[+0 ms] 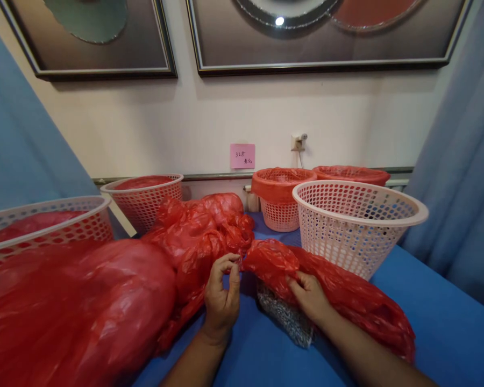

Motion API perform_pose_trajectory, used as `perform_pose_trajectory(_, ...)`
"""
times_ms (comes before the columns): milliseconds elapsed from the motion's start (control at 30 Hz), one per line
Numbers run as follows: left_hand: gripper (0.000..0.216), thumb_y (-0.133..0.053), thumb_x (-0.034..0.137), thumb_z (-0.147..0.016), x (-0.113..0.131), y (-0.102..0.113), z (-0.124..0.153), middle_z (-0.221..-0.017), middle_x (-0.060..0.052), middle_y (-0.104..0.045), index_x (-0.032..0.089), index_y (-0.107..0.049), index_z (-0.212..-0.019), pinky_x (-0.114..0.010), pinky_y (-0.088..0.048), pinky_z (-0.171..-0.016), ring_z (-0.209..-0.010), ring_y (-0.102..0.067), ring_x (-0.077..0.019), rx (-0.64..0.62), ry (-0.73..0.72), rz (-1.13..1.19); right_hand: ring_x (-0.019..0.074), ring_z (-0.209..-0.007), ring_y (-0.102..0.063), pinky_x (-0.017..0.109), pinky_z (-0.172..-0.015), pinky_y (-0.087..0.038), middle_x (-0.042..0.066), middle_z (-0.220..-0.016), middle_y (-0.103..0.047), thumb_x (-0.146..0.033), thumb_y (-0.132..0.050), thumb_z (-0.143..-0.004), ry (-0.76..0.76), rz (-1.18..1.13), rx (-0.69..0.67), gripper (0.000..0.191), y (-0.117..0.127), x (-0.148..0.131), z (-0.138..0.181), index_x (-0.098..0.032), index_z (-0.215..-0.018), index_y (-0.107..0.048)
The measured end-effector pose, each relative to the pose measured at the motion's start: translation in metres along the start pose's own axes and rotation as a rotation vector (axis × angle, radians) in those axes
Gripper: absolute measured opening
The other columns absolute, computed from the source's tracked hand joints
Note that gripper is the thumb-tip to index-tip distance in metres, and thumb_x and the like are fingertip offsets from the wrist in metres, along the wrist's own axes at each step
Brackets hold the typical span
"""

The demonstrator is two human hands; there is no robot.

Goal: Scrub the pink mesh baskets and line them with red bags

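Note:
A long red plastic bag (347, 290) lies across the right half of the blue-covered table, its gathered end near the middle. My right hand (312, 298) pinches a fold of this bag between thumb and fingers. At the bag's left tip, my left hand (222, 295) is curled, thumb and index fingertips close together on the thin plastic edge. Under the bag, beside my right hand, sits a grey speckled bundle (284, 314), partly covered; its kind is unclear. Left of my left hand, more crumpled red plastic bags (201, 226) are heaped.
A white perforated basket (339, 236) stands behind the bag at right. Behind it are a basket (280, 212) and a bin (350, 173) with red liners. Two baskets (145, 196) holding red plastic stand left, beside a large puffed red bag (105, 301). A pink note (242, 156) hangs on the wall.

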State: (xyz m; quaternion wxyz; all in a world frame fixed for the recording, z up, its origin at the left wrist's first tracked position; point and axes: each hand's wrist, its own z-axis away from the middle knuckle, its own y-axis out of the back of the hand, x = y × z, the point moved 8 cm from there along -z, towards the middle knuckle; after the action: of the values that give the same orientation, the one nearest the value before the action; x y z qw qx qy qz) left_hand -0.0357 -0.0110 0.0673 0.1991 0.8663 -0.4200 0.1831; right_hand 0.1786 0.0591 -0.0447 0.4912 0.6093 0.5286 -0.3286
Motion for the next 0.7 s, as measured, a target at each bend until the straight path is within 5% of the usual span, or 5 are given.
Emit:
perform_pose_trajectory(200, 0.05, -0.069, 0.01, -0.087, 0.04, -0.03, 0.013, -0.139, -0.014, -0.059, 0.023, -0.058, -0.134, -0.049, -0.045, -0.112, -0.132, -0.053, -0.0284, -0.323, -0.324, -0.157, 0.0209, -0.078, -0.067, 0.029, -0.074, -0.048, 0.003, -0.085, -0.075, -0.028, -0.049, -0.087, 0.111, 0.022, -0.107, 0.025, -0.009, -0.028, 0.011, -0.019, -0.084, -0.072)
perform_pose_trajectory(300, 0.04, -0.061, 0.004, -0.087, 0.044, -0.041, 0.019, -0.145, -0.012, -0.058, 0.024, -0.066, -0.121, -0.053, -0.038, -0.116, -0.14, -0.046, -0.0309, -0.427, -0.357, -0.18, 0.0184, -0.076, -0.066, 0.027, -0.073, -0.047, 0.003, -0.084, -0.072, -0.022, -0.047, -0.088, 0.185, 0.074, -0.171, 0.022, -0.015, -0.039, 0.017, -0.02, -0.084, -0.069)
perform_pose_trajectory(400, 0.021, -0.059, 0.008, -0.09, 0.033, -0.03, 0.012, -0.125, -0.009, -0.07, 0.023, -0.067, -0.101, -0.049, -0.042, -0.112, -0.128, -0.057, -0.0274, -0.323, -0.25, -0.048, 0.0172, -0.068, -0.062, 0.026, -0.066, -0.042, 0.002, -0.074, -0.067, -0.022, -0.047, -0.088, 0.157, 0.166, -0.112, 0.022, -0.01, -0.033, 0.014, -0.02, -0.073, -0.063)
perform_pose_trajectory(500, 0.006, -0.064, 0.018, -0.093, 0.009, -0.016, 0.004, -0.099, -0.004, -0.074, 0.022, -0.068, -0.091, -0.037, -0.052, -0.095, -0.099, -0.068, -0.0214, -0.17, 0.027, 0.152, 0.0177, -0.068, -0.061, 0.027, -0.066, -0.041, 0.002, -0.071, -0.066, -0.024, -0.046, -0.087, 0.109, 0.181, -0.04, 0.022, -0.004, -0.023, 0.009, -0.02, -0.07, -0.06)
perform_pose_trajectory(700, 0.025, -0.062, 0.036, -0.098, -0.015, 0.005, 0.002, -0.072, 0.003, -0.061, 0.02, -0.061, -0.079, -0.02, -0.049, -0.063, -0.064, -0.057, -0.0109, 0.087, 0.307, 0.263, 0.0158, -0.06, -0.053, 0.026, -0.059, -0.036, -0.002, -0.062, -0.056, -0.027, -0.046, -0.086, 0.09, 0.136, 0.06, 0.024, 0.005, -0.016, 0.006, -0.021, -0.064, -0.053)
